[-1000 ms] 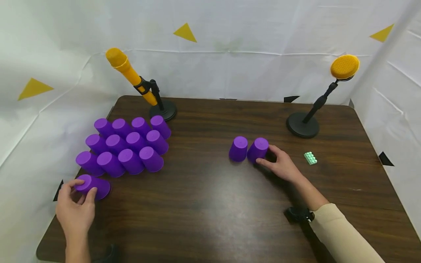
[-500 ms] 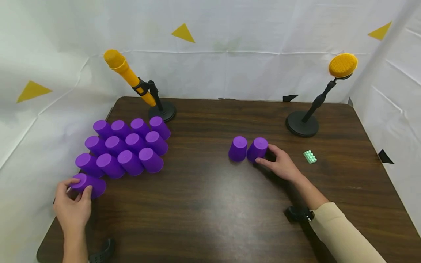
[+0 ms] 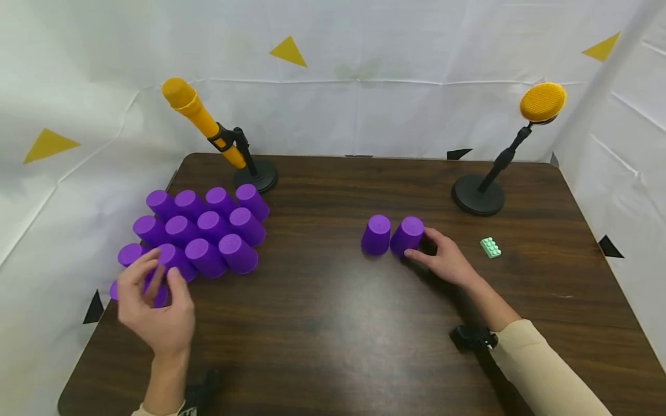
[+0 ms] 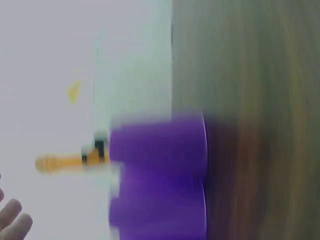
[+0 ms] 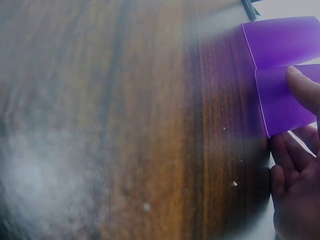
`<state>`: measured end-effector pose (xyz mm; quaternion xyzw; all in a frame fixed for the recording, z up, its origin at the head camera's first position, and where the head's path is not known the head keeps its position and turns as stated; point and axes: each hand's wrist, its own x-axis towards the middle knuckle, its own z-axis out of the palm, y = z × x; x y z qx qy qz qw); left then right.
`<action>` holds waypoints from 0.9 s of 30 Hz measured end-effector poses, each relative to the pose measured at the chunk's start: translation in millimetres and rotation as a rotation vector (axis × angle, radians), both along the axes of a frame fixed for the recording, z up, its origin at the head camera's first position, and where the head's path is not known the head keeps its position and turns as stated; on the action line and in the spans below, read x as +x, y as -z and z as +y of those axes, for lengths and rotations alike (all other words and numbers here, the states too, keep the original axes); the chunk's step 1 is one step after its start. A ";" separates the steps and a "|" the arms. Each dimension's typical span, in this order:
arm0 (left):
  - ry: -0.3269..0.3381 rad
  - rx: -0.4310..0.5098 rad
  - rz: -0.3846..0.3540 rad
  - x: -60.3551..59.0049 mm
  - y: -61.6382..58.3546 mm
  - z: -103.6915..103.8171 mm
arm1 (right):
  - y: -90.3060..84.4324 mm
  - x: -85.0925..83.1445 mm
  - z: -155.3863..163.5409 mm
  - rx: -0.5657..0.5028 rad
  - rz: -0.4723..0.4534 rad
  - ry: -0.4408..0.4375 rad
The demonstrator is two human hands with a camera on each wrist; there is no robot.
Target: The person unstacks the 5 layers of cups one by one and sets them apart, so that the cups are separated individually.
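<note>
Upside-down purple cups [image 3: 207,259] stand packed in rows on the left of the table. Over the near end of this group is my left hand [image 3: 156,316], fingers loosely bent and apart, holding nothing. It partly hides the nearest cup [image 3: 161,297]. In the left wrist view, blurred cups [image 4: 160,150] fill the lower middle, while fingertips [image 4: 17,227] show at the left edge. Right of centre, two more upside-down cups stand side by side. My right hand [image 3: 444,261] holds the right-hand cup [image 3: 407,236] between thumb and fingers; its neighbour [image 3: 376,236] is close beside it.
A yellow microphone [image 3: 195,112] on a black stand rises behind the cup group. Another stand with a round yellow head [image 3: 543,102] is at the back right. A mint-green toy brick [image 3: 490,247] lies right of my right hand. White sheeting [image 3: 364,115] borders the brown table [image 3: 322,323].
My left hand has let go of the nearest cup, after sliding it slightly left against the group, and has moved right and up. The right hand has stayed at its cup.
</note>
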<state>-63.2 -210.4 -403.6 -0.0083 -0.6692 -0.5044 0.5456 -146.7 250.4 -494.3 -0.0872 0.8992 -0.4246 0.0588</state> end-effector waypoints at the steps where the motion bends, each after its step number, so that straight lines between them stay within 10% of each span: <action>1: 0.076 -0.010 0.008 -2.2 -4.0 14.9 | -0.4 0.2 0.1 -0.001 0.002 -0.001; 6: 0.390 -0.210 -0.078 -20.7 3.8 66.3 | -0.1 0.4 0.9 -0.008 0.011 -0.003; 16: 0.761 -0.607 -0.474 -71.1 60.8 148.0 | 1.2 0.2 0.6 -0.019 0.030 -0.002; 27: 0.803 -0.556 -0.488 -99.8 81.6 203.5 | 0.6 0.2 -1.4 -0.024 0.013 -0.003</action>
